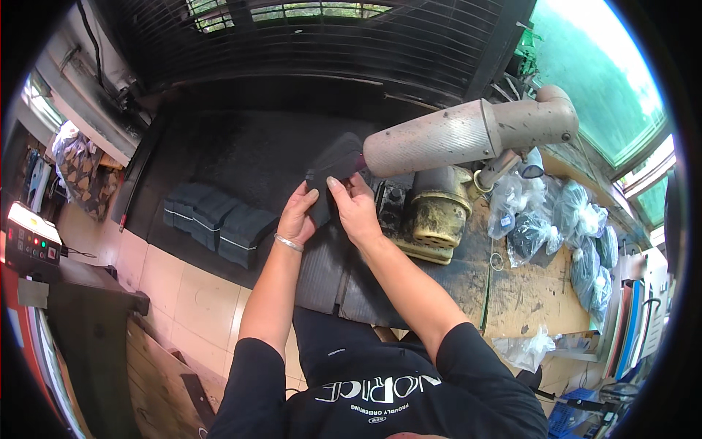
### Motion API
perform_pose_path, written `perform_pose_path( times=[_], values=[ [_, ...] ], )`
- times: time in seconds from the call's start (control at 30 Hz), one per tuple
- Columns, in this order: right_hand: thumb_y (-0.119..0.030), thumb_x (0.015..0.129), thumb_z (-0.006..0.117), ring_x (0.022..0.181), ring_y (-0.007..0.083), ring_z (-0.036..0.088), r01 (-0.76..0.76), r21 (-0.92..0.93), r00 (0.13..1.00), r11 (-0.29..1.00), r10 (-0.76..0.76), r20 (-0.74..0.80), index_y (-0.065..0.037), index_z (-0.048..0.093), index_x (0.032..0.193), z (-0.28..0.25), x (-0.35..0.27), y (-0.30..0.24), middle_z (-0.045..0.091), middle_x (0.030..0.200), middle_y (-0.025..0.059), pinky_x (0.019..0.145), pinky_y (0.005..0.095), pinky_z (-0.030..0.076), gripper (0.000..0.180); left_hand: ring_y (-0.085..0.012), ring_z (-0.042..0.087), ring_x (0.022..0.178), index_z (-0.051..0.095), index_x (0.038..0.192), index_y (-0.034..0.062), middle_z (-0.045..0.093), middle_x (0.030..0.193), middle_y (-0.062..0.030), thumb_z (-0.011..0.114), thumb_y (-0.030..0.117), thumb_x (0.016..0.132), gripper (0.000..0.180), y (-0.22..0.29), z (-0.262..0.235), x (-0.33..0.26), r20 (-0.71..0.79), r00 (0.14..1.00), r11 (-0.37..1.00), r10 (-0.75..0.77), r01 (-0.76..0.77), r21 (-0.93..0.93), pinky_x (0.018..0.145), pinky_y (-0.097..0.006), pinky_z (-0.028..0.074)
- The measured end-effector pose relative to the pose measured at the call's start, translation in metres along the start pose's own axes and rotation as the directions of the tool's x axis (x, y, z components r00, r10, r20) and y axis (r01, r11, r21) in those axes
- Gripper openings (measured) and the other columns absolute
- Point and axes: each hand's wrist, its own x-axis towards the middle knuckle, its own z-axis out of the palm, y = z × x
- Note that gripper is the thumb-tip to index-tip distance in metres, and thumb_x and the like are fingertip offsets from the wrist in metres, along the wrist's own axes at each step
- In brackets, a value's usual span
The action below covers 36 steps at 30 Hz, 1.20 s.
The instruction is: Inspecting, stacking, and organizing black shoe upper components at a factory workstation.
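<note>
Head view: person seated at a dark work surface (241,157), both forearms coming in from the lower edge toward the centre of the frame
Left hand (298,214): fingers curled shut on the lower left edge of the dark fabric piece (335,167); a metal bangle (288,243) sits at the wrist
Right hand (355,208): thumb and fingers pinched together on the same piece, just right of the left hand
Fabric piece: centre of the frame, held upright between both hands; its upper right corner touches the tip of the grey cylindrical machine arm (446,135)
Nearby: bundles of dark cut pieces (219,219) stacked at centre left; clear bags of small dark items (556,219) at the right on the wooden bench (530,293)
Doing it well, as a judgement: keep the piece taut and flat between both grips; feed the corner squarely to the arm's tip; keep fingertips back from the contact point; whether the edge is fully aligned cannot be told here
</note>
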Motion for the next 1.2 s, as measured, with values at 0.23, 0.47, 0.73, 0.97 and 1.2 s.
perform_pose_path(
  times=[0.23,0.47,0.73,0.97,1.2],
  values=[
    [-0.007,0.093,0.056,0.099,0.0106,0.056,-0.050,-0.005,0.998,0.999,0.050,-0.024,0.003,0.054,0.113,-0.006,-0.011,-0.006,0.061,0.109,0.0065,0.090,0.0255,0.044,0.022,-0.0216,0.057,0.113,0.048,0.128,-0.0001,0.057,0.124,-0.0114,0.060,0.003,0.087,0.043,-0.003,0.006,-0.004,-0.022,0.999,0.999,-0.037,0.037,-0.006,0.101,-0.035,0.045],
    [-0.010,0.092,0.059,0.091,0.0074,0.057,-0.038,0.052,0.998,0.998,0.041,-0.051,0.000,0.056,0.112,-0.004,-0.025,-0.009,0.063,0.104,0.0046,0.081,0.0227,0.045,0.022,-0.0218,0.057,0.112,0.048,0.128,-0.0003,0.058,0.123,-0.0118,0.061,0.002,0.086,0.044,-0.007,0.007,-0.016,0.006,0.998,0.998,-0.059,0.059,-0.034,0.101,-0.035,0.045],
    [-0.010,0.093,0.059,0.087,0.0065,0.057,-0.035,-0.022,0.996,0.999,0.033,-0.078,-0.001,0.056,0.112,-0.008,-0.047,-0.012,0.063,0.101,0.0029,0.078,0.0212,0.045,0.022,-0.0220,0.058,0.112,0.049,0.127,-0.0005,0.059,0.122,-0.0119,0.062,0.002,0.085,0.043,-0.014,0.001,-0.026,0.025,0.996,0.996,-0.087,0.088,-0.031,0.100,-0.034,0.045],
    [-0.005,0.093,0.056,0.092,0.0078,0.057,-0.055,-0.106,0.998,0.993,0.054,-0.009,0.002,0.054,0.110,-0.011,-0.022,-0.002,0.062,0.101,0.0044,0.083,0.0231,0.046,0.019,-0.0221,0.058,0.112,0.048,0.127,-0.0001,0.058,0.122,-0.0118,0.059,0.004,0.088,0.041,-0.014,0.001,-0.017,-0.013,0.998,0.997,-0.054,0.053,-0.055,0.100,-0.034,0.045],
    [-0.005,0.093,0.056,0.093,0.0092,0.058,-0.003,-0.123,1.000,0.992,0.003,0.001,0.001,0.054,0.111,-0.002,-0.009,-0.013,0.063,0.101,0.0053,0.084,0.0246,0.046,0.019,-0.0214,0.057,0.112,0.047,0.129,0.0004,0.057,0.123,-0.0110,0.057,0.005,0.090,0.041,-0.010,0.010,-0.006,-0.025,0.999,0.996,-0.020,0.018,-0.086,0.100,-0.034,0.045]
  ],
)
